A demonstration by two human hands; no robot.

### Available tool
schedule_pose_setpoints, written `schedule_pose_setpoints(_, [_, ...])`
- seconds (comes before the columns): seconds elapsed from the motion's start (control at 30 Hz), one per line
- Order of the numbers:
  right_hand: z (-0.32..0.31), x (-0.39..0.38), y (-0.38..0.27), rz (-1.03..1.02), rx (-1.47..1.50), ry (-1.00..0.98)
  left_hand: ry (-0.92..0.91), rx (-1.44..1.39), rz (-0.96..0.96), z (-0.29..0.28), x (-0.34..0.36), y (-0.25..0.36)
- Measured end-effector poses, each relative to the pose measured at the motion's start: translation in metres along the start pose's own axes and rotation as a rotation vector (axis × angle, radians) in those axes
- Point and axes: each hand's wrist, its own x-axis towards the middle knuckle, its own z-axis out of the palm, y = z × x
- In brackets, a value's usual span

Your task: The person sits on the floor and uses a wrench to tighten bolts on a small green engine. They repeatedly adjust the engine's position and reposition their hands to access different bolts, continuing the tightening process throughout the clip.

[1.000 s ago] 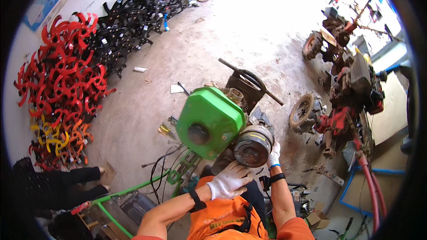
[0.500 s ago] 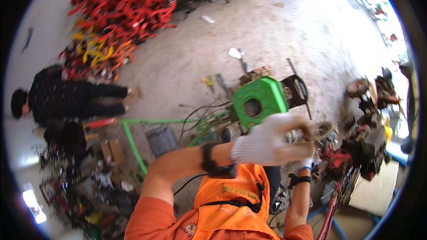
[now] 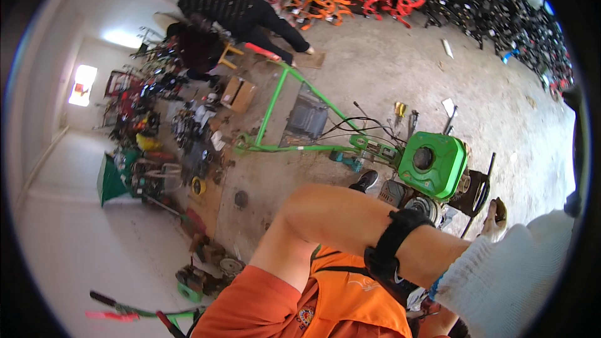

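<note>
The white-knit-gloved left hand [image 3: 523, 269] is hovering in front of the mostly hidden right forearm [image 3: 442, 322]; the bare, black-strapped left forearm [image 3: 354, 213] is slanting behind it

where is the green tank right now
In the head view, the green tank is right of centre, with the green tubular frame stretching off to its left and the dark metal bracket at its lower right.

The tank [image 3: 443, 169] looks smooth, glossy metal — the glove [image 3: 526, 275] matt, knitted cloth.
</note>
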Motion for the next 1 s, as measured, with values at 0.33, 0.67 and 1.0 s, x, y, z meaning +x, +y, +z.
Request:
schedule_pose_setpoints(0.33, [0.006, 0.046, -0.045, -0.152, -0.019, -0.234, 0.206, 0.137, 0.130, 0.082, -0.004, 0.013])
schedule_pose_setpoints(0.67, [0.052, 0.013, -0.074, -0.192, -0.022, -0.395, 0.304, 0.254, 0.162, 0.080, -0.039, 0.060])
schedule_pose_setpoints(1.0, [0.127, -0.041, -0.109, -0.240, -0.043, -0.567, 0.501, 0.390, 0.022, 0.020, -0.075, 0.097])
